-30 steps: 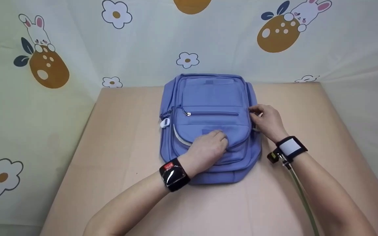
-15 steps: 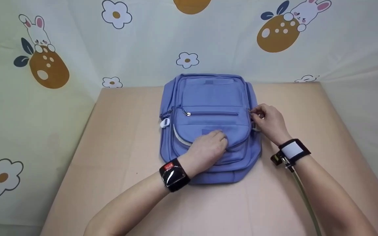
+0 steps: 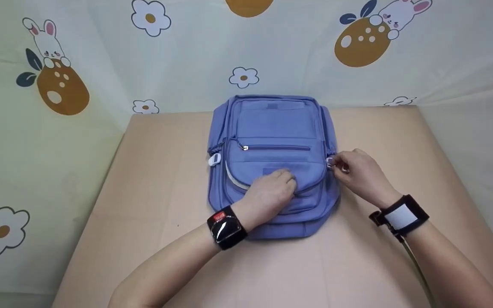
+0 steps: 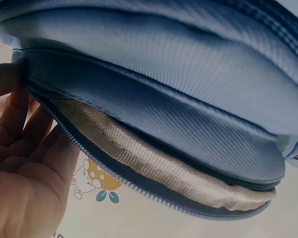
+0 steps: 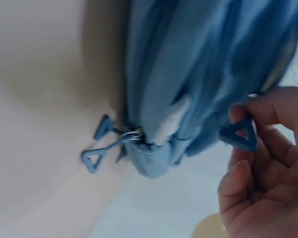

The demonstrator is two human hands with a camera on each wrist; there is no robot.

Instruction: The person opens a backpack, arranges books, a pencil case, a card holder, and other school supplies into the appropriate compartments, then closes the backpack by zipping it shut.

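Note:
A blue backpack [image 3: 276,122] lies on its back, front pocket facing up. My left hand [image 3: 270,194] rests over the lower front, and in the left wrist view its thumb and fingers pinch the pocket edge [image 4: 37,74]. That pocket gapes beside them, showing pale lining [image 4: 154,161] above the zipper teeth [image 4: 134,186]. At the bag's right side, my right hand [image 3: 362,175] pinches a zipper slider between thumb and forefinger. From that grip a blue triangular zipper pull [image 5: 240,139] hangs in the right wrist view.
Two more triangular pulls [image 5: 92,161] dangle at the bag's side. A white tag [image 3: 215,159] shows on the left side, and a short zipper [image 3: 276,148] crosses the front. The tan table [image 3: 165,192] meets a patterned cloth backdrop [image 3: 195,55] behind the bag.
My right hand has come down along the bag's right side toward me, with its fingers still pinched. The left hand and the backpack have stayed in place.

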